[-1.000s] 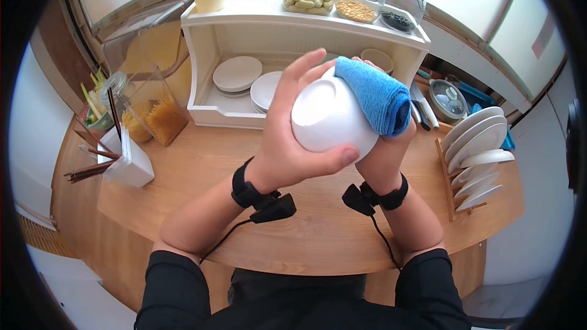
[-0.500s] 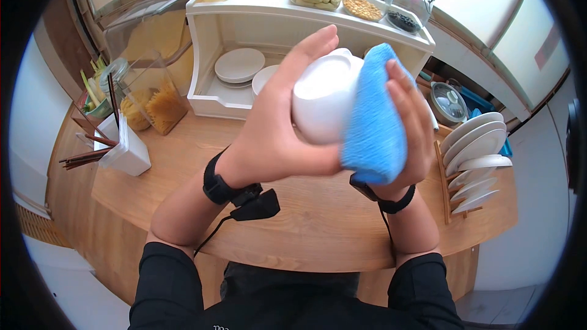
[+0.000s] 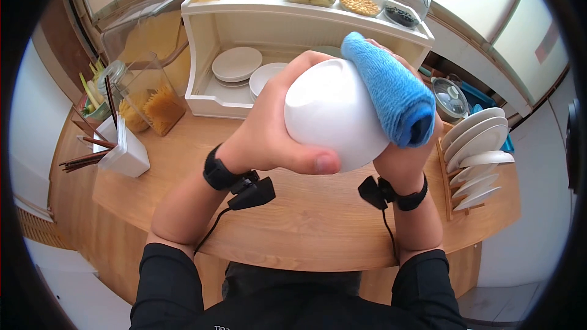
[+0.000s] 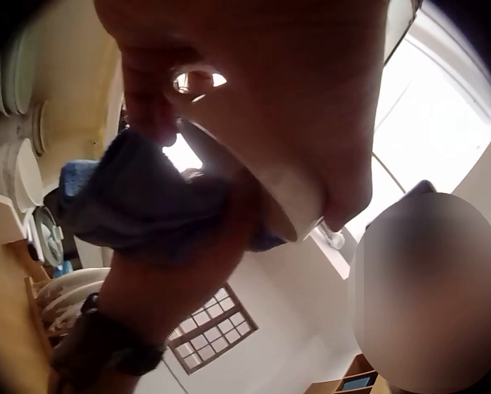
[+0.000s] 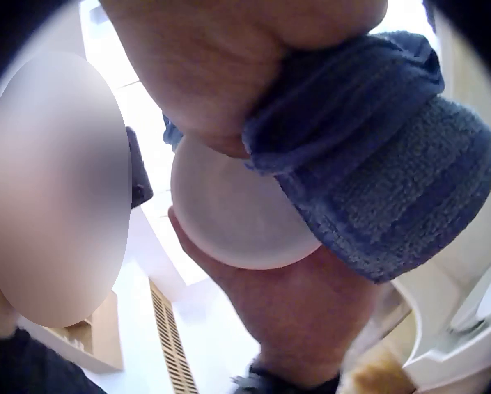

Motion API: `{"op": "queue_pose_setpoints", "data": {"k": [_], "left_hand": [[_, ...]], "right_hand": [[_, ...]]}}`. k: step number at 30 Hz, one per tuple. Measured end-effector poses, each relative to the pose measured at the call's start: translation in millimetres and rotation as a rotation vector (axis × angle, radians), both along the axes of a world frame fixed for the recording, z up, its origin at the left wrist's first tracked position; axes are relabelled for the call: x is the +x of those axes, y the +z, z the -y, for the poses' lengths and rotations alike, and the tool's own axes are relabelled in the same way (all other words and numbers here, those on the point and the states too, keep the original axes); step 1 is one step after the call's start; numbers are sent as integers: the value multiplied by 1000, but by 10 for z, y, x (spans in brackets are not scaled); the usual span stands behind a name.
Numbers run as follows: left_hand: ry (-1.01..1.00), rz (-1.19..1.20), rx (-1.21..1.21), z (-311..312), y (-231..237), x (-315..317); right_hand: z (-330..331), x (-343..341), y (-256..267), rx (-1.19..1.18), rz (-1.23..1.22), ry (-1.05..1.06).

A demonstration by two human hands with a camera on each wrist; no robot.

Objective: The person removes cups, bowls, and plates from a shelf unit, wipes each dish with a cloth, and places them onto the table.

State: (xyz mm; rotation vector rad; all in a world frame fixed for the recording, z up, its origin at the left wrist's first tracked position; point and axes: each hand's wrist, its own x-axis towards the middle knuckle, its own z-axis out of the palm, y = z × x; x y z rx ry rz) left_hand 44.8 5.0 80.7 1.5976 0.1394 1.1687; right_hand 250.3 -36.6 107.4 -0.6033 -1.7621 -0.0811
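Note:
A white bowl (image 3: 333,113) is held tilted above the table, its rounded outside facing the head camera. The left hand (image 3: 269,122) grips it from the left, thumb across the near side. Against the bowl's right side lies a rolled blue cloth (image 3: 394,94). Behind the cloth the right hand (image 3: 411,152) holds it, with most fingers hidden in the head view. In the right wrist view the bowl (image 5: 237,209) shows its inside, and the bunched cloth (image 5: 377,156) hangs beside the right hand (image 5: 221,66).
A white shelf (image 3: 244,6) with plates (image 3: 237,64) and jars stands behind. On the right is a wooden rack of plates (image 3: 480,140). A white holder (image 3: 131,155) with chopsticks and a clear container of pasta (image 3: 164,110) are at the left on the table (image 3: 293,220).
The bowl's rounded side has turned more toward the head camera. The right hand has moved behind the cloth, whose rolled end faces forward again, and the left fingers have lowered around the bowl.

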Motion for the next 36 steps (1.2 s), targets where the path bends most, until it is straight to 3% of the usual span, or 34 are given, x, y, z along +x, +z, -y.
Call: {"op": "queue_pose_setpoints", "data": {"k": [3,5,6,9,11,13,14,15,17,18,23,26,29,31,33,34,35,36], "left_hand": [[-56,-59,-114,96,185,-72],[171,-203,-40,137,236,-102],[172,-200,-42,164,242,-95],[276,-183,-67,246,258,-88],[345,-322,172,288,302,-151],[301,-288,186,322,323,-147],[259,-263,203,328,328,-132],[255,-259,205,296,294,-90],[230,-123,276,176,137,7],[232,-123,276,136,79,24],[-145,119,-50,-1,-77,84],[-78,127,14,54,-8,110],[-4,81,37,3,-100,130],[52,56,121,29,-95,152],[103,30,206,91,-63,176],[146,34,112,152,-34,185],[189,39,17,186,-23,198],[258,23,71,142,-50,195]], "right_hand": [[-17,30,10,205,74,-76],[59,47,-25,336,257,-202],[-26,63,-92,479,308,-226],[36,-5,-89,341,203,-223],[-44,38,-89,331,200,-230],[-126,59,-70,404,-11,-66],[40,118,-386,-120,-426,72],[-14,118,-422,-25,-432,88],[-170,328,-646,9,-487,510],[-170,299,-603,10,-487,512],[-43,-20,-212,140,-215,-130],[-17,79,-239,80,-137,-229],[-99,130,-263,-38,-227,-90],[-113,124,-192,-16,-176,-178],[-145,90,-51,239,-81,-209],[-113,45,11,336,-25,-237],[-84,45,4,333,-23,-239],[-40,50,-12,392,147,-286]]}}
